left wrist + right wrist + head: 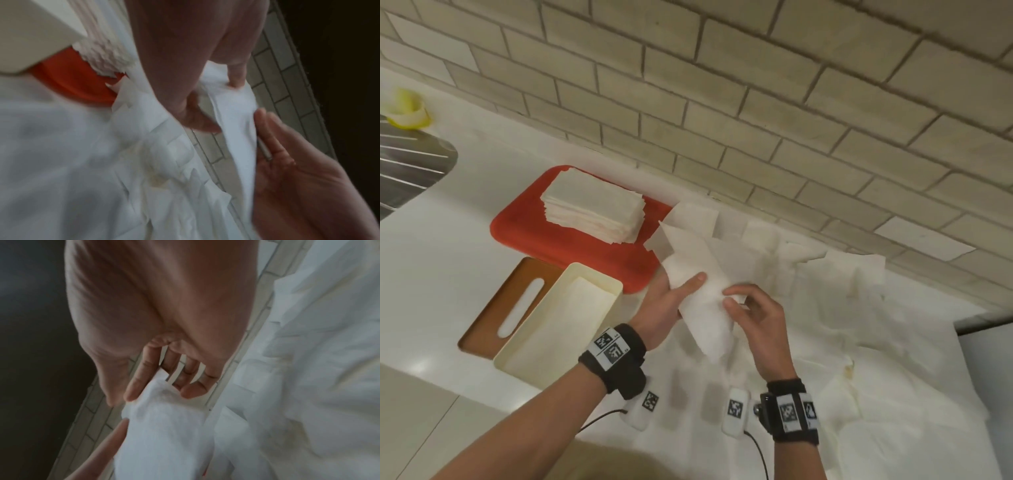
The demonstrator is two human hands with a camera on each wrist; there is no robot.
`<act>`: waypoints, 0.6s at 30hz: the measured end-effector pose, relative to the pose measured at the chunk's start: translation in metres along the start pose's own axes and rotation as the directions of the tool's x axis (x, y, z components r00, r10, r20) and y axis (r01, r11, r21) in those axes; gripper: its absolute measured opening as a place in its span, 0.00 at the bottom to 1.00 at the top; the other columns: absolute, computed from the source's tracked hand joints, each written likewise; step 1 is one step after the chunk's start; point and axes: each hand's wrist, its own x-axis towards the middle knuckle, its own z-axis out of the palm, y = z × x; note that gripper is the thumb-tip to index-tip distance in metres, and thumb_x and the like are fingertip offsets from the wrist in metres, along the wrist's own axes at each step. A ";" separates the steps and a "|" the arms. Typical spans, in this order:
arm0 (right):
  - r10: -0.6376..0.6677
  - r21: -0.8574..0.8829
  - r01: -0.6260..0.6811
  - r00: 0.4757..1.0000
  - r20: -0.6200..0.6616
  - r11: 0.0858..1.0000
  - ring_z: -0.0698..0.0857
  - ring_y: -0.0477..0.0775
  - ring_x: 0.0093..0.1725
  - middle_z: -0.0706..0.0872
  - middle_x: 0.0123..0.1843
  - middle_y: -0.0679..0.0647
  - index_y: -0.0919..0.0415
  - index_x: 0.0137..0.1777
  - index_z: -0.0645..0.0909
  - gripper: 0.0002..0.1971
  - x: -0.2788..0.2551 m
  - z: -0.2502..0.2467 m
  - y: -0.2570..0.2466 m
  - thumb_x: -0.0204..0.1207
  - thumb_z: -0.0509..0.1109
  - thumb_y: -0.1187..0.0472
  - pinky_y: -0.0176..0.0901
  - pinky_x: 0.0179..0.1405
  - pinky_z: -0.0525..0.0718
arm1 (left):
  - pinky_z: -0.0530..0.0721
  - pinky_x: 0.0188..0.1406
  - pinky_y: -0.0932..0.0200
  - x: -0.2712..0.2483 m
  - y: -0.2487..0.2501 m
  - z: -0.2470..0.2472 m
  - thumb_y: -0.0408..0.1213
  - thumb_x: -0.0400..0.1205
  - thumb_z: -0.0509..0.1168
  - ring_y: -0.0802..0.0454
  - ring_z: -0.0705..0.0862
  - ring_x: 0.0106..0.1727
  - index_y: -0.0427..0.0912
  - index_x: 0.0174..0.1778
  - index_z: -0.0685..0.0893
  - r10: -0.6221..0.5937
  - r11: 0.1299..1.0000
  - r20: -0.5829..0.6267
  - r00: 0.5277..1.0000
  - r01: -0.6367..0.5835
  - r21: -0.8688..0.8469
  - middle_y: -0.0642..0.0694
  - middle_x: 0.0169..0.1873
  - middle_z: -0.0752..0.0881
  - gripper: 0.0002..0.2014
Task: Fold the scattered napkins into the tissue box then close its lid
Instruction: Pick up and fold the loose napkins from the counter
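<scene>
Soft, matt white paper napkin [702, 301] creases in my hands, above more crumpled paper napkins [842, 308]. Cream tissue box [599, 278] looks smooth plastic, its lid [493, 317] wood-toned; the red tray [524, 236] matt plastic, the counter [431, 274] glossy, wall tiles [756, 85] matt.
</scene>
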 end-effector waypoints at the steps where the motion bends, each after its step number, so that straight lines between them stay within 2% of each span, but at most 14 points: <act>1: 0.035 0.097 -0.031 0.999 -0.036 0.995 0.90 0.59 0.58 0.91 0.59 0.61 0.64 0.61 0.88 0.08 -0.004 0.000 0.003 0.85 0.78 0.64 0.59 0.58 0.86 | 0.87 0.72 0.33 0.000 -0.002 0.002 0.39 0.89 0.73 0.40 0.90 0.72 0.43 0.80 0.82 0.053 0.998 -0.008 0.999 -0.053 0.044 0.43 0.71 0.91 0.22; 3: 0.124 0.268 -0.101 0.990 -0.070 0.958 0.90 0.65 0.61 0.90 0.64 0.68 0.59 0.69 0.83 0.14 -0.008 0.005 0.007 0.86 0.77 0.60 0.65 0.59 0.86 | 0.87 0.73 0.31 0.001 -0.009 0.002 0.37 0.89 0.74 0.40 0.91 0.69 0.39 0.76 0.85 0.128 0.979 -0.027 0.991 -0.122 0.161 0.42 0.67 0.92 0.19; 7: 0.230 0.349 -0.171 0.964 -0.134 0.921 0.93 0.63 0.63 0.92 0.65 0.63 0.43 0.80 0.75 0.29 -0.003 0.009 0.011 0.84 0.81 0.63 0.62 0.59 0.91 | 0.90 0.69 0.35 -0.006 -0.012 -0.005 0.39 0.86 0.77 0.47 0.94 0.64 0.41 0.71 0.88 0.166 0.937 -0.057 0.984 -0.140 0.321 0.47 0.62 0.95 0.18; 9: 0.231 0.271 -0.189 0.964 -0.132 0.944 0.93 0.64 0.64 0.93 0.63 0.61 0.46 0.76 0.80 0.27 0.003 0.007 0.015 0.81 0.83 0.64 0.60 0.61 0.94 | 0.91 0.67 0.37 -0.009 -0.013 -0.014 0.39 0.82 0.81 0.51 0.94 0.62 0.44 0.70 0.89 0.161 0.921 -0.096 0.982 -0.115 0.373 0.50 0.60 0.96 0.20; 11: 0.180 0.109 -0.167 0.975 -0.130 0.980 0.93 0.61 0.62 0.94 0.60 0.55 0.51 0.67 0.86 0.17 0.012 0.005 0.014 0.81 0.83 0.64 0.60 0.63 0.94 | 0.92 0.65 0.40 -0.010 -0.014 -0.028 0.43 0.77 0.86 0.53 0.94 0.61 0.48 0.70 0.89 0.136 0.909 -0.149 0.979 -0.063 0.412 0.53 0.59 0.95 0.25; 13: 0.143 -0.028 -0.150 0.973 -0.182 0.988 0.93 0.54 0.57 0.94 0.54 0.48 0.53 0.58 0.86 0.09 0.026 0.006 0.004 0.83 0.81 0.61 0.66 0.64 0.91 | 0.92 0.64 0.41 -0.011 -0.016 -0.040 0.50 0.73 0.88 0.52 0.93 0.62 0.51 0.71 0.86 0.113 0.893 -0.221 0.969 -0.002 0.450 0.53 0.60 0.94 0.31; 14: 0.131 -0.077 -0.150 0.970 -0.204 0.986 0.91 0.52 0.54 0.92 0.51 0.45 0.53 0.54 0.85 0.07 0.034 0.008 -0.003 0.82 0.81 0.59 0.69 0.64 0.89 | 0.92 0.64 0.41 -0.013 -0.017 -0.045 0.50 0.74 0.87 0.50 0.92 0.61 0.51 0.72 0.82 0.115 0.880 -0.263 0.958 0.025 0.474 0.52 0.60 0.92 0.32; 16: 0.116 -0.092 -0.137 0.972 -0.206 0.986 0.88 0.54 0.50 0.88 0.48 0.46 0.53 0.50 0.81 0.09 0.046 0.018 -0.025 0.78 0.79 0.55 0.74 0.61 0.88 | 0.92 0.62 0.42 -0.016 -0.020 -0.052 0.40 0.81 0.83 0.47 0.90 0.58 0.50 0.72 0.72 0.156 0.869 -0.317 0.936 0.023 0.495 0.49 0.58 0.88 0.31; 18: 0.094 -0.020 -0.098 0.984 -0.152 0.995 0.90 0.58 0.52 0.89 0.51 0.52 0.53 0.55 0.79 0.11 0.052 0.036 -0.050 0.78 0.78 0.61 0.71 0.62 0.89 | 0.91 0.62 0.45 -0.020 -0.023 -0.057 0.28 0.84 0.77 0.46 0.90 0.60 0.54 0.72 0.66 0.206 0.870 -0.246 0.947 -0.062 0.490 0.45 0.62 0.86 0.31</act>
